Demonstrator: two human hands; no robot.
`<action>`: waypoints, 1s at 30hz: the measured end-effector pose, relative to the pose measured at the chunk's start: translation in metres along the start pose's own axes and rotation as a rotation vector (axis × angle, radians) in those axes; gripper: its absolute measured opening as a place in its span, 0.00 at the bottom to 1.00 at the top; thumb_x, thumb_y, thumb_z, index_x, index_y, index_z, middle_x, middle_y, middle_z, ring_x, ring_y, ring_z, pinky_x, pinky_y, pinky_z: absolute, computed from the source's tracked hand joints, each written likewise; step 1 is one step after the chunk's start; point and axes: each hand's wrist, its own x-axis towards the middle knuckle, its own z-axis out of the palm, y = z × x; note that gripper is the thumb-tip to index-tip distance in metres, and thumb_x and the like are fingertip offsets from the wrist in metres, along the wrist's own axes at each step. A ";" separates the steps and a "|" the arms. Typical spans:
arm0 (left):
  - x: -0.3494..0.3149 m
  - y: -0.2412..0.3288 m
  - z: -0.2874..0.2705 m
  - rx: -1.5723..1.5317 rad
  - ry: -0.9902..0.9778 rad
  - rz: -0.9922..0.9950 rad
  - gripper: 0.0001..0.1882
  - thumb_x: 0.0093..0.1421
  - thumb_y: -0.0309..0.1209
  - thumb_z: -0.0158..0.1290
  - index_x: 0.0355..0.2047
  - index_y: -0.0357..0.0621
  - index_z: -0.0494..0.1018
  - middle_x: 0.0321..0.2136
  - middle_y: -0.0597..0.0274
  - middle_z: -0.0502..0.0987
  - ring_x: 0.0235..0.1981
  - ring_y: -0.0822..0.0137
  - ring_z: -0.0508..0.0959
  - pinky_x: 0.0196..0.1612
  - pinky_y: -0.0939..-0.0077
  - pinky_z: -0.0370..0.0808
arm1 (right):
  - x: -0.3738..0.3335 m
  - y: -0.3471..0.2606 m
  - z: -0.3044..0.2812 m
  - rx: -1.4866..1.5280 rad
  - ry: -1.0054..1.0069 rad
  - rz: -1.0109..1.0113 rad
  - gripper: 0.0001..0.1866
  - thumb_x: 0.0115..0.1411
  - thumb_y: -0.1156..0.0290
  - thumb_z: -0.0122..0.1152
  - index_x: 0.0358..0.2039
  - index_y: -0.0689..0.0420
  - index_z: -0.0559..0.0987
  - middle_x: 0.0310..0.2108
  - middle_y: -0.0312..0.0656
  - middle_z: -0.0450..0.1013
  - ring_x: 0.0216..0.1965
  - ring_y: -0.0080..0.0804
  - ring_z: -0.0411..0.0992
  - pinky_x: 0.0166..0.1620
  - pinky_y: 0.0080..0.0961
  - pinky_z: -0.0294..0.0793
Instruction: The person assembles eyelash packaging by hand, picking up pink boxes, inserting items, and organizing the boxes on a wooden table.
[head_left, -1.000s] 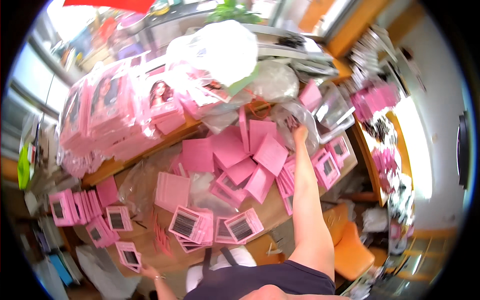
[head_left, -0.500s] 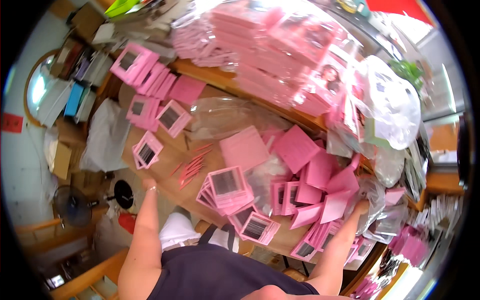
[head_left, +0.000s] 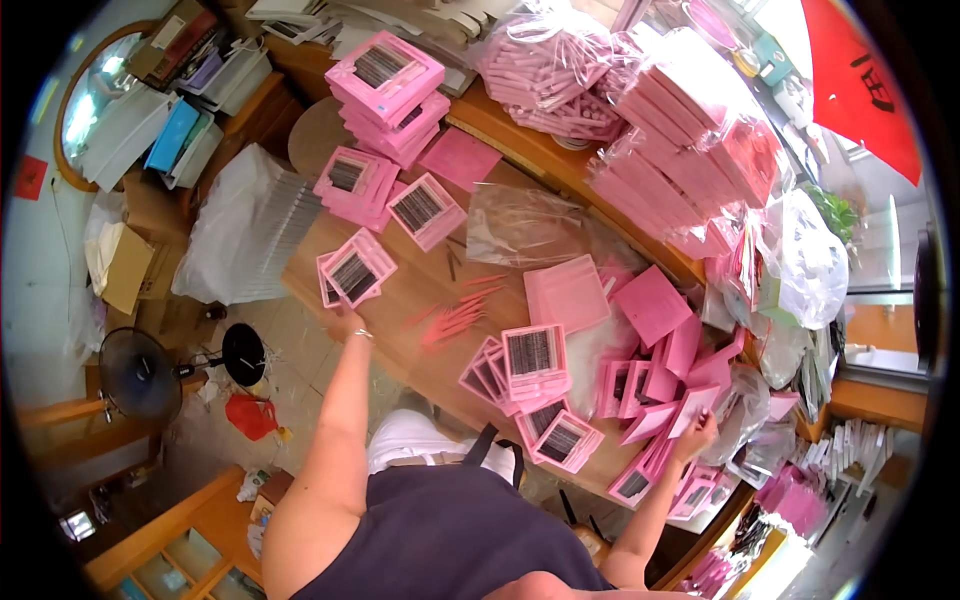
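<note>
At the table's left edge my left hand (head_left: 346,323) is at the near corner of two stacked pink lash cases (head_left: 357,274); its fingers are mostly hidden and blurred. These cases show rows of black lashes under clear windows. On the right, my right hand (head_left: 699,437) has its fingers bent round the edge of a pink case (head_left: 690,410), which leans among several others. Between my hands, a fanned stack of lash cases (head_left: 535,360) sits near the front edge, with another pair (head_left: 565,440) beside it. Thin pink sticks (head_left: 458,316) are scattered mid-table.
Taller stacks of pink cases (head_left: 385,75) stand at the back left. Plastic-wrapped pink packages (head_left: 690,130) fill the raised shelf behind. A clear plastic sheet (head_left: 525,225) lies on the brown tabletop (head_left: 420,345). A black fan (head_left: 142,375) stands at the left.
The view has swung, shifting the scene rightward. My left hand has come up closer to the stacked lash cases. My right hand has moved from beside the plastic bag onto a pink case.
</note>
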 end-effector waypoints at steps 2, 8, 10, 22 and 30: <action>0.000 -0.038 0.038 -0.466 -0.150 -0.236 0.25 0.53 0.51 0.62 0.42 0.46 0.76 0.31 0.61 0.77 0.28 0.63 0.75 0.36 0.70 0.77 | -0.024 -0.076 0.021 0.495 -0.095 0.129 0.11 0.66 0.66 0.57 0.42 0.60 0.76 0.40 0.39 0.76 0.38 0.22 0.73 0.38 0.17 0.73; -0.021 0.015 0.105 -1.154 -0.725 -0.983 0.28 0.49 0.57 0.65 0.38 0.49 0.75 0.22 0.71 0.75 0.25 0.72 0.76 0.31 0.83 0.78 | -0.095 -0.292 0.068 1.365 -0.400 0.401 0.12 0.65 0.70 0.58 0.48 0.59 0.73 0.40 0.38 0.76 0.39 0.23 0.74 0.40 0.19 0.75; 0.006 0.008 0.123 -1.199 -0.660 -1.042 0.27 0.51 0.56 0.64 0.41 0.48 0.75 0.28 0.70 0.78 0.31 0.71 0.79 0.34 0.81 0.80 | -0.115 -0.370 0.060 1.527 -0.556 0.306 0.14 0.65 0.74 0.56 0.51 0.59 0.71 0.40 0.42 0.75 0.39 0.25 0.74 0.41 0.20 0.74; -0.056 0.060 -0.095 -1.072 -0.990 -0.246 0.17 0.66 0.44 0.52 0.43 0.43 0.70 0.38 0.63 0.78 0.38 0.71 0.79 0.41 0.77 0.79 | -0.162 -0.490 -0.028 1.628 -0.628 -0.117 0.22 0.62 0.74 0.61 0.54 0.56 0.64 0.34 0.47 0.74 0.36 0.33 0.71 0.41 0.26 0.73; -0.075 0.107 -0.221 -0.900 -1.397 -0.012 0.16 0.69 0.41 0.47 0.46 0.40 0.71 0.36 0.64 0.79 0.34 0.74 0.80 0.35 0.79 0.79 | -0.175 -0.507 -0.037 1.761 -0.768 -0.219 0.19 0.61 0.71 0.63 0.48 0.54 0.66 0.29 0.47 0.75 0.31 0.33 0.69 0.31 0.23 0.72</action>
